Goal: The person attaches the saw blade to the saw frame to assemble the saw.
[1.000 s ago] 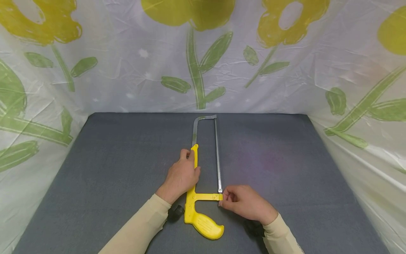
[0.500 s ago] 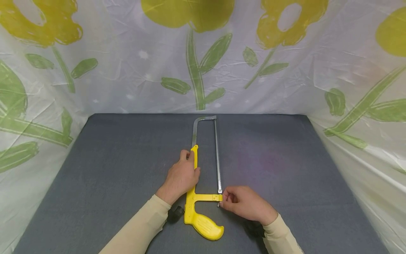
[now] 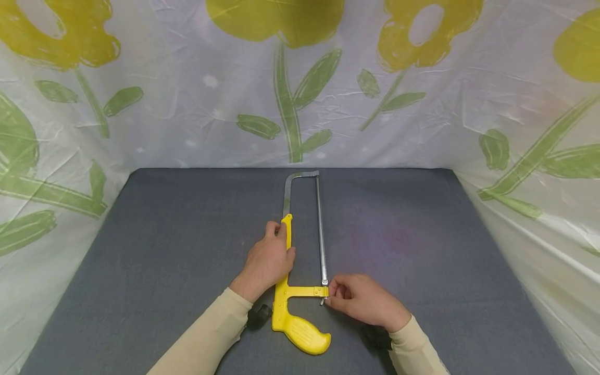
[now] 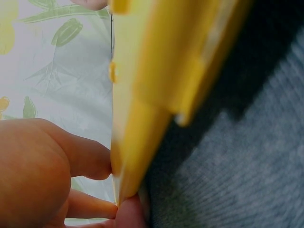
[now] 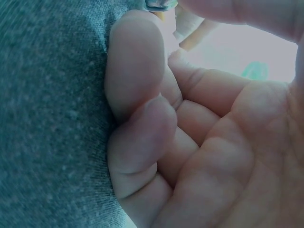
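A hacksaw (image 3: 279, 307) lies on the dark cloth, its yellow handle toward me and its grey metal bow at the far end. My left hand (image 3: 266, 259) grips the yellow spine of the frame, thumb on one side and fingers on the other; the left wrist view shows the yellow frame (image 4: 154, 95) close up. The blade (image 3: 321, 229) runs along the right side of the frame. At its near end, my right hand (image 3: 363, 299) pinches the small metal wing nut (image 3: 322, 301) just below the yellow crossbar. The fingertips partly hide the wing nut.
The grey-blue cloth-covered table (image 3: 187, 219) extends around the saw. A white curtain (image 3: 187, 104) printed with yellow flowers hangs behind the far edge and along both sides. Black wrist cameras sit under both forearms.
The metal wing nut has turned at my right fingertips, and its tip now shows below the crossbar. My left hand and the saw stay in place.
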Available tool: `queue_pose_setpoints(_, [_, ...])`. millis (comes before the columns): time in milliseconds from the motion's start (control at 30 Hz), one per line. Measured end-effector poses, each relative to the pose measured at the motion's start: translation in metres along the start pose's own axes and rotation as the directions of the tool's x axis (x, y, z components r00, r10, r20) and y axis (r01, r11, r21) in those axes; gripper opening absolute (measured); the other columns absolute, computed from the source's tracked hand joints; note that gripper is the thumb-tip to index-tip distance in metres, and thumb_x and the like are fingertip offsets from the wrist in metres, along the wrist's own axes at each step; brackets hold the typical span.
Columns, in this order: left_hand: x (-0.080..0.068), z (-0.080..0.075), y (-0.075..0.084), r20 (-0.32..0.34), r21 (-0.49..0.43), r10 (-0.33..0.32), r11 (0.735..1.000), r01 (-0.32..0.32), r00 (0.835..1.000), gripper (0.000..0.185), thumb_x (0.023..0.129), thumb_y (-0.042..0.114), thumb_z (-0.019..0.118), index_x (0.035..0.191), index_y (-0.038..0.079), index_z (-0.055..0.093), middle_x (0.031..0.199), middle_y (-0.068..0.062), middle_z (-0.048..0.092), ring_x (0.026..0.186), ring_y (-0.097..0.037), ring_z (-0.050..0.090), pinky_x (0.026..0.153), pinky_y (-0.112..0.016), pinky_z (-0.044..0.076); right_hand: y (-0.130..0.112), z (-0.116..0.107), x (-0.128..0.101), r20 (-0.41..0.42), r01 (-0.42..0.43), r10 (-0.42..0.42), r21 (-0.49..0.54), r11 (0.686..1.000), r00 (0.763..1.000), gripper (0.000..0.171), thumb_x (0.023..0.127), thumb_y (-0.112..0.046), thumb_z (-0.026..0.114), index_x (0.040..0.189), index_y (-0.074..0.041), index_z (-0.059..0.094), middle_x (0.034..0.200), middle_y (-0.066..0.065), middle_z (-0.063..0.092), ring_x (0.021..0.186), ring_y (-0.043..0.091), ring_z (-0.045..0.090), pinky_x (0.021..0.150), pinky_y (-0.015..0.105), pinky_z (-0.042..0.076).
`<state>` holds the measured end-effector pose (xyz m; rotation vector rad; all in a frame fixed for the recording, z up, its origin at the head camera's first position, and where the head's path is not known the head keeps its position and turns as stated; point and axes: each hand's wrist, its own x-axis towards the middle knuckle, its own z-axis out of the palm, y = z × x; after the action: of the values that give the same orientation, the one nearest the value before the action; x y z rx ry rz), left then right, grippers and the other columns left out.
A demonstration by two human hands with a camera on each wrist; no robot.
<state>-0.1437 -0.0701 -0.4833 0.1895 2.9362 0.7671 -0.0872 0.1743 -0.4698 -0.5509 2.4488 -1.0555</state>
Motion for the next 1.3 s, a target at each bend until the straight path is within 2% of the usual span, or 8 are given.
queue_pose_setpoints(233, [0.0006, -0.0001, 0.0008, 0.011, -0.001, -0.012, 1.000, 0.012, 1.000, 0.071, 0.106, 0.025, 0.069, 0.166, 0.000, 0.039, 0.153, -0.018, 0.044, 0.044, -0.017, 0.048, 0.045, -0.028, 0.041, 0.0002, -0.0009, 0.0003, 0.004, 0.004, -0.004, -0.012, 1.000, 1.000, 0.006, 0.098, -0.013, 0.073, 0.092, -0.016, 0.072, 0.068, -0.011, 0.055, 0.058, 0.001, 0.045, 0.056, 0.021, 0.036])
queue_pose_setpoints(800, [0.0012, 0.0005, 0.0019, 0.015, 0.015, -0.023, 1.000, 0.023, 1.000, 0.071, 0.106, 0.024, 0.069, 0.166, -0.001, 0.040, 0.152, -0.017, 0.044, 0.045, -0.016, 0.048, 0.046, -0.027, 0.041, 0.0010, -0.0001, 0.0009, 0.002, -0.011, 0.011, -0.016, 1.000, 1.000, 0.007, 0.097, -0.013, 0.074, 0.092, -0.016, 0.072, 0.068, -0.010, 0.055, 0.059, 0.002, 0.046, 0.056, 0.022, 0.036])
queue_pose_setpoints(1300, [0.0015, 0.0018, 0.0003, 0.012, 0.026, -0.008, 1.000, 0.007, 1.000, 0.071, 0.107, 0.026, 0.068, 0.166, 0.000, 0.039, 0.153, -0.018, 0.043, 0.045, -0.017, 0.048, 0.045, -0.029, 0.041, -0.0003, 0.0010, 0.0019, -0.007, -0.024, 0.023, -0.030, 0.999, 1.000, 0.009, 0.096, -0.009, 0.074, 0.091, -0.017, 0.071, 0.068, -0.011, 0.055, 0.059, 0.002, 0.046, 0.057, 0.022, 0.037])
